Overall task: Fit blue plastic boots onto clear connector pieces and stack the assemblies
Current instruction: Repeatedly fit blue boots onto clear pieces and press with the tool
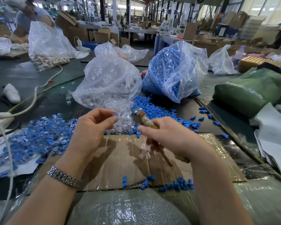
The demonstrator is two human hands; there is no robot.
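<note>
My left hand (94,127) pinches a small clear connector piece (116,114) between thumb and fingertips above the cardboard sheet (120,159). My right hand (173,137) is closed around a stick-like tool (142,118) with a metal head and a wrapped handle, pointing up and to the left. A few clear connector pieces (143,153) hang under the right hand. Loose clear connectors (123,125) spill from an open bag (107,82). Blue boots (152,108) lie scattered behind them. A heap of finished blue-and-clear assemblies (37,137) lies to the left.
A bag full of blue boots (173,70) stands at the back right, beside a green bag (250,91). More blue boots (177,185) lie along the cardboard's near edge. White cables (31,101) cross the left side. A person works at the far left (31,15).
</note>
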